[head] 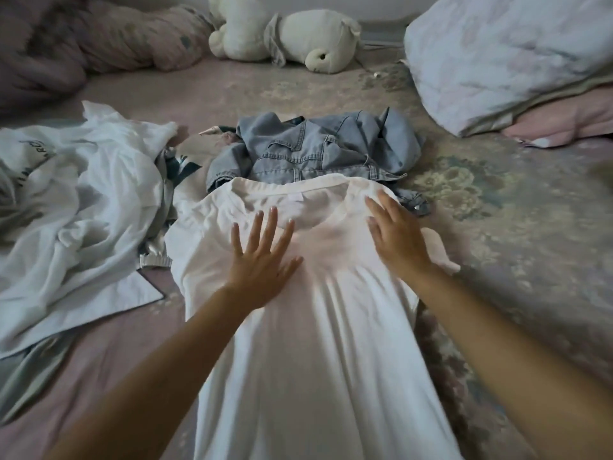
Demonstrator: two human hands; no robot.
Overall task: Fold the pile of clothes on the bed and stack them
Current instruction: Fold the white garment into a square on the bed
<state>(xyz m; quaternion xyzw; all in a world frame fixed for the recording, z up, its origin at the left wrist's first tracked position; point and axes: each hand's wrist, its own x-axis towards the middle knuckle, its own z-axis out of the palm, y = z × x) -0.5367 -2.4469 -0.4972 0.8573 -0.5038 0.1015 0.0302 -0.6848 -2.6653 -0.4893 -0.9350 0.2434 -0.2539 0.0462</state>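
Note:
A white T-shirt point(311, 343) lies spread lengthwise on the bed in front of me, collar away from me. My left hand point(262, 257) presses flat on its chest area with fingers straight and spread. My right hand point(396, 234) lies flat on the shirt's right shoulder, fingers straight. Beyond the collar sits a crumpled light-blue denim jacket point(318, 147). At the left is a heap of white and pale clothes point(76, 207), one with dark lettering.
The bed point(497, 200) has a pinkish floral cover. A white plush toy point(288, 34) lies at the back, a rolled pink blanket point(99, 38) at the back left, and a white quilt over pink bedding point(510, 58) at the back right.

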